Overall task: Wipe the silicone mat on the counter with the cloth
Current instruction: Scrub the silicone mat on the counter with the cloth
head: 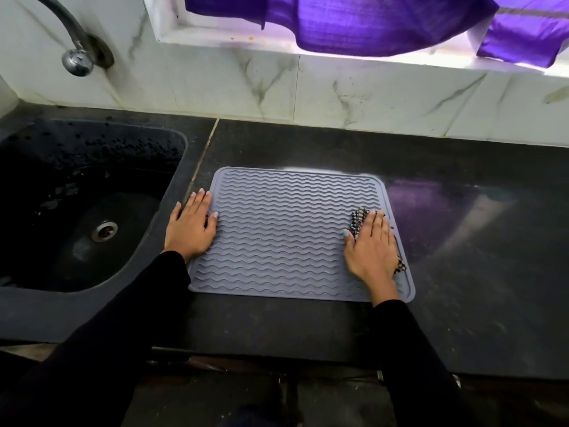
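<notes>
Wiping stroke under way, my judgement: keep my right hand (pixel 371 245) flat, even pressure, drag cloth (pixel 358 221) along wavy ridges, overlap passes, keep my left hand (pixel 191 226) pinning edge so silicone mat (pixel 283 235) stays put on counter (pixel 477 241)

Right fingers straight, close together, pressing checked cloth down; cloth mostly under palm, bits poking out past fingertips and by wrist

Left fingers straight, flat on mat's left edge beside sink (pixel 86 211)

Mat lies flat, between both hands

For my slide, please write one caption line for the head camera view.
Left hand steadies the grey silicone mat while the right hand presses a checked cloth flat near its right edge.
</notes>
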A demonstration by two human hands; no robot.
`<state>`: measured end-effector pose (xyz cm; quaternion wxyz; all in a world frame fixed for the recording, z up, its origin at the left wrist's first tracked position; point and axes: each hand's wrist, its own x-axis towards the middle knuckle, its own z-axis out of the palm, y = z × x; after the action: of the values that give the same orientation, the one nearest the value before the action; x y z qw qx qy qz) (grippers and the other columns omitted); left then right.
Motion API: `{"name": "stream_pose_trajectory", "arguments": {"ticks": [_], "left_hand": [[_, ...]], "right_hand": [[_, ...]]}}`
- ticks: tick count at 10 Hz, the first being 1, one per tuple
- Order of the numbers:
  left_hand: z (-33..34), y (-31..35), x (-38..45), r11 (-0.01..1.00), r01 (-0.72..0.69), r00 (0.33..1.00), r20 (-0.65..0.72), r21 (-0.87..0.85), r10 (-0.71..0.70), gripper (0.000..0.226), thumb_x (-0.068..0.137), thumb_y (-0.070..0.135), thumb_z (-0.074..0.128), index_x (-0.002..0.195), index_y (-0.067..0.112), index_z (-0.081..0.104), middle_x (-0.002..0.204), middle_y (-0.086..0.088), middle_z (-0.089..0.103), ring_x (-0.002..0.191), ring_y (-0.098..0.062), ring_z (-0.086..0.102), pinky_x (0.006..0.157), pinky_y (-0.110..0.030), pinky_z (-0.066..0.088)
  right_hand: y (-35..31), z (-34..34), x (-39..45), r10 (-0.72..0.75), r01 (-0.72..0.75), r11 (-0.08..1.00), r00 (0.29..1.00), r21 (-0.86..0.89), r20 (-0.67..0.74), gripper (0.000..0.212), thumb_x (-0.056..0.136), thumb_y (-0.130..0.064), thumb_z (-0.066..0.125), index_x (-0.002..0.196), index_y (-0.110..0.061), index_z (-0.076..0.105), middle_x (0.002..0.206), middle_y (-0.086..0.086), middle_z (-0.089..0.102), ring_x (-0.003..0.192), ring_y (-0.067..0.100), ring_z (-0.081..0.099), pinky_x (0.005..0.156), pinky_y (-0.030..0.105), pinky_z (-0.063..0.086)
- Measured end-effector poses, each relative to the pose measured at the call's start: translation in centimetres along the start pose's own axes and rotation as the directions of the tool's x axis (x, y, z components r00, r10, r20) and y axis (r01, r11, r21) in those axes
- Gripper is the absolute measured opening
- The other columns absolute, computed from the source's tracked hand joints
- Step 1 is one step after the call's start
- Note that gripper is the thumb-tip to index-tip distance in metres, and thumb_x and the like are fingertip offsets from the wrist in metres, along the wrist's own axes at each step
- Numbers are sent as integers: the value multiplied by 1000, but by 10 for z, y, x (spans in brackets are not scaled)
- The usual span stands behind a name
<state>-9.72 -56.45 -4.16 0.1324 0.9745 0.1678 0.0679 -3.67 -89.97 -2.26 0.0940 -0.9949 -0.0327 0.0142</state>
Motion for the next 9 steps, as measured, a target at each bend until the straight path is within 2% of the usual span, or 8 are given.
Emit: {"name": "stream_pose_trajectory", "arguments": {"ticks": [1, 2, 3, 4, 5, 6, 8, 9], "left_hand": [[0, 2, -1, 1000, 0, 1000, 12, -1, 0, 54, 99, 35, 28, 148, 17, 18, 157, 1, 15, 144, -13, 11, 117, -38, 3], [-1, 4, 0, 1000, 3, 1000, 20, -2, -3, 54, 98, 36, 27, 149, 18, 18, 157, 1, 15, 144, -13, 11, 117, -38, 3], [-3, 3, -1, 1000, 5, 1000, 26, -4, -5, 54, 98, 36, 27, 149, 18, 18, 157, 1, 15, 144, -13, 11, 117, -38, 3], [-4, 3, 0, 1000, 5, 1000, 14, -4, -5, 54, 98, 36, 27, 149, 17, 18, 157, 1, 15, 144, -13, 11, 117, -38, 3], [-4, 3, 0, 1000, 3, 1000, 11, -8, -3, 54, 98, 35, 28, 148, 17, 18, 157, 1, 16, 144, -13, 11, 117, -38, 3], [-3, 3, 0, 1000, 1, 1000, 14, -7, -1, 54, 98, 36, 28, 148, 17, 18, 157, 1, 15, 145, -12, 10, 117, -38, 3], [0, 1, 1, 1000, 2, 1000, 12, -4, -2, 54, 98, 35, 27, 149, 18, 17, 157, 1, 15, 145, -13, 10, 117, -38, 2], [1, 2, 0, 1000, 3, 1000, 14, -4, -3, 54, 98, 34, 28, 149, 17, 17, 157, 0, 15, 145, -13, 10, 117, -38, 2]], "right_hand": [[6, -9, -1, -51, 54, 996, 998, 69, -46, 59, 99, -31, 29, 149, -7, 9, 157, 10, 10, 144, 23, 9, 118, 36, 11], [19, -30, 11, 130, -129, 859, 991, 495, 33, 45, 98, -26, 40, 142, -21, 36, 144, 8, 43, 128, 29, 43, 107, 39, 33], [27, -48, 15, 216, -195, 366, 969, 910, 121, 34, 98, -17, 42, 130, -11, 53, 127, 9, 59, 104, 17, 57, 92, 28, 44], [2, -51, -6, 106, -44, 546, 994, 837, -17, 37, 99, -19, 41, 135, -13, 47, 126, 8, 58, 109, 17, 55, 90, 26, 42], [-40, -32, -32, -189, 168, 762, 981, 626, -33, 45, 99, -22, 39, 144, -19, 32, 136, 4, 48, 124, 20, 46, 99, 28, 34], [-60, 3, -44, -356, 363, 918, 932, 157, -74, 54, 100, -32, 32, 148, -15, 15, 155, 3, 19, 143, 17, 16, 114, 28, 4], [-56, 9, -37, -374, 381, 919, 924, 100, -86, 56, 97, -26, 38, 148, -19, 16, 156, -3, 17, 143, 9, 12, 114, 23, 3], [-53, -2, -31, -289, 281, 931, 957, 231, 1, 52, 96, -26, 43, 145, -33, 26, 150, -9, 32, 135, 12, 34, 110, 34, 28]]}}
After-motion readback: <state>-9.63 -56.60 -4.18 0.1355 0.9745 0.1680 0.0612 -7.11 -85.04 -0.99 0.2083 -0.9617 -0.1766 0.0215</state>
